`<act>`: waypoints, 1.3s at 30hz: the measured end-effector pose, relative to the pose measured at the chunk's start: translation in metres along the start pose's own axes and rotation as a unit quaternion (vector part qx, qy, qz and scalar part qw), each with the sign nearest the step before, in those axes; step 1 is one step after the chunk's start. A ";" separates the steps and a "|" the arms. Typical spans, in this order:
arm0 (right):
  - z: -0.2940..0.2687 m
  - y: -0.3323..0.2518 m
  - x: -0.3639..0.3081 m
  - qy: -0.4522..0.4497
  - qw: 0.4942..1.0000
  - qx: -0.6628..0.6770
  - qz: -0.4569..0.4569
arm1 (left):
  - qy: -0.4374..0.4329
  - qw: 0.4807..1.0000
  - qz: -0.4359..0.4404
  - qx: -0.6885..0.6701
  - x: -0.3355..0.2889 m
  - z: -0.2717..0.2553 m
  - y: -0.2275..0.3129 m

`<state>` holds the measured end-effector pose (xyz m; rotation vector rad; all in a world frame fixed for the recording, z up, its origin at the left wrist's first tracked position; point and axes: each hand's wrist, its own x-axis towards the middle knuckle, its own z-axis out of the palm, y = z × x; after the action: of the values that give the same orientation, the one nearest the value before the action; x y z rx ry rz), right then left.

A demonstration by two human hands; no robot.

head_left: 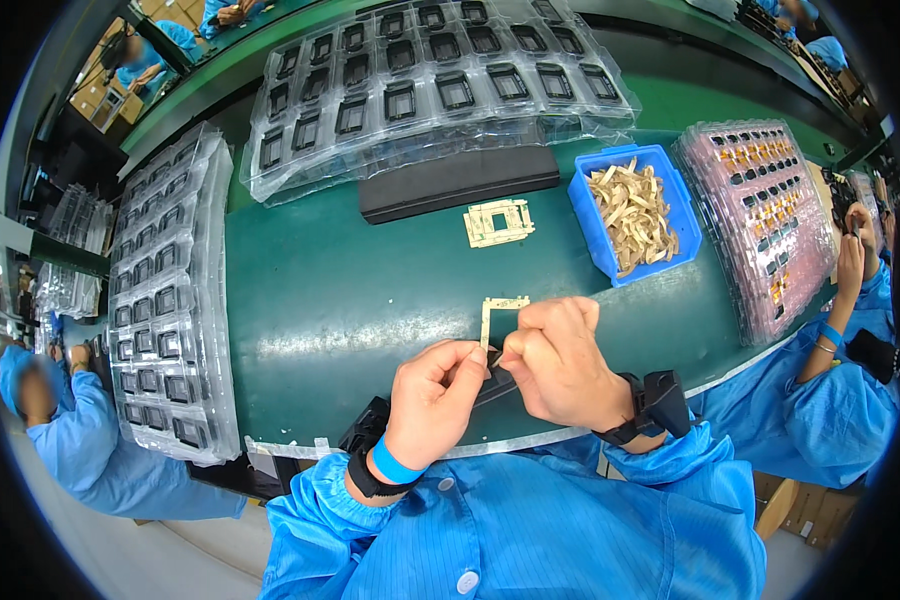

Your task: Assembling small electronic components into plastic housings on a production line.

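Over the near part of the green table, my left hand (438, 388) pinches a thin cream L-shaped strip (486, 322) between thumb and fingers. The strip's short arm points right, above the fingertips. Close beside it, my right hand (562, 360) is closed in a pinch, its fingertips almost touching the left ones. A small dark piece (494, 362) shows between the two hands; its shape is mostly hidden by the fingers. Farther off lies a flat cream piece with a square opening (482, 226). To its right stands a blue bin (610, 262) heaped with cream and brown strips.
Stacked clear trays of black frames stand at the back (400, 140) and left (225, 330). In front of the back stack lies a long black box (460, 186). Pinkish trays of small dark and orange parts (760, 230) sit at the right. Co-workers sit on both sides.
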<state>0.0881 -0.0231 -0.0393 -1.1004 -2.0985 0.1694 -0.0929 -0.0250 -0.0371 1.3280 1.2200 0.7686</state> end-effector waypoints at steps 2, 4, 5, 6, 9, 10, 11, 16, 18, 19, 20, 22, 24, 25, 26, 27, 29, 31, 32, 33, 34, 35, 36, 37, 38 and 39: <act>-0.005 0.003 -0.003 0.043 0.998 0.045 0.011 | 0.034 0.998 -0.010 -0.057 0.002 0.002 -0.001; -0.020 0.010 -0.003 0.082 0.994 0.045 0.050 | 0.029 0.997 -0.025 -0.060 0.002 -0.001 0.003; -0.029 0.015 -0.001 0.119 0.988 0.047 0.088 | 0.025 0.997 -0.041 -0.063 0.002 -0.003 0.005; -0.041 0.023 0.004 0.146 0.983 0.021 0.113 | 0.024 0.997 -0.035 -0.061 0.001 -0.003 0.007; -0.068 0.053 0.016 0.192 0.959 -0.018 0.206 | 0.031 0.998 0.014 -0.046 -0.001 -0.002 0.004; -0.071 0.063 0.016 0.209 0.942 0.022 0.262 | 0.027 0.999 0.006 -0.037 -0.001 -0.002 0.005; -0.072 0.073 0.015 0.224 0.920 0.068 0.313 | 0.023 0.999 0.003 -0.023 -0.003 -0.003 0.005; -0.080 0.069 0.010 0.227 0.919 0.049 0.320 | 0.007 0.999 0.032 -0.029 -0.002 -0.001 0.004; -0.082 0.048 0.011 0.152 0.928 0.105 0.323 | 0.003 0.999 0.047 -0.003 0.000 0.003 0.010; -0.081 0.037 0.010 0.077 0.929 0.156 0.328 | -0.007 0.998 0.059 0.021 0.002 0.005 0.013; -0.077 0.030 0.009 0.042 0.923 0.200 0.326 | -0.022 0.997 0.059 0.047 0.003 0.006 0.016; -0.069 0.019 0.010 -0.009 0.902 0.281 0.327 | -0.031 0.995 0.070 0.057 0.004 0.009 0.022; -0.063 0.017 0.010 -0.037 0.876 0.326 0.354 | -0.044 0.994 0.093 0.048 0.004 0.012 0.024; -0.063 0.017 0.010 -0.054 0.856 0.353 0.374 | -0.042 0.993 0.095 0.051 0.004 0.012 0.022; -0.065 0.015 0.010 -0.053 0.857 0.355 0.370 | -0.039 0.993 0.098 0.051 0.004 0.012 0.020; -0.067 0.013 0.012 -0.058 0.844 0.363 0.391 | -0.037 0.993 0.099 0.048 0.006 0.012 0.021; -0.065 0.012 0.011 -0.062 0.831 0.372 0.410 | 0.020 0.994 0.106 0.017 0.005 0.021 0.030; -0.058 0.009 0.007 0.023 0.910 0.230 0.344 | 0.079 0.990 0.113 -0.013 0.007 0.024 0.036; -0.055 0.006 0.007 0.022 0.910 0.233 0.342 | 0.063 0.984 0.162 0.039 0.009 0.023 0.035; -0.051 0.004 0.007 0.062 0.942 0.165 0.287 | 0.046 0.972 0.209 0.092 0.010 0.023 0.036; -0.049 0.000 0.006 0.100 0.964 0.094 0.229 | 0.016 0.976 0.188 0.108 0.011 0.025 0.043; -0.047 -0.003 0.004 0.098 0.964 0.096 0.229 | 0.018 0.976 0.187 0.108 0.013 0.028 0.042; -0.044 -0.004 0.002 0.101 0.974 0.072 0.191 | 0.000 0.985 0.161 0.054 0.018 0.031 0.039; -0.042 -0.005 0.000 0.104 0.982 0.048 0.153 | -0.019 0.991 0.135 -0.001 0.021 0.034 0.037; -0.040 -0.005 -0.001 0.111 0.985 0.028 0.133 | -0.022 0.992 0.127 -0.014 0.022 0.035 0.038; -0.040 -0.005 -0.003 0.111 0.984 0.029 0.133 | -0.022 0.992 0.126 -0.013 0.023 0.035 0.039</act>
<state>0.1124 -0.0367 -0.0104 -1.3001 -1.7353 0.2223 -0.0451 -0.0072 -0.0103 1.4873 1.0145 0.9259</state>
